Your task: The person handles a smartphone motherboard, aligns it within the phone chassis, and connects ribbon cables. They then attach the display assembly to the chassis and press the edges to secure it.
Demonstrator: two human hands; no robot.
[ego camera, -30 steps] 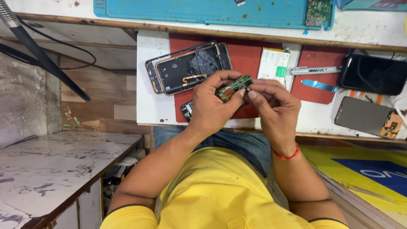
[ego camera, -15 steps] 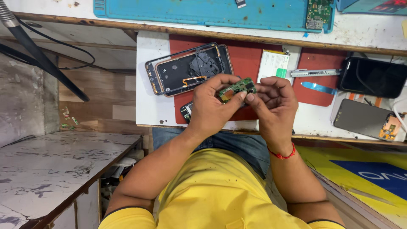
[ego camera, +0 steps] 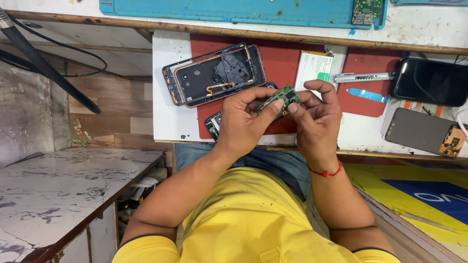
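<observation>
Both hands pinch the small green circuit board just near of the opened phone: left hand grips it, right hand fingertips too. Best held by the edges, gently.

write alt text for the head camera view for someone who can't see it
Seen from above, a person's left hand and right hand together hold a small green circuit board over a white work surface. An opened phone frame lies on a red mat just beyond the hands.
</observation>
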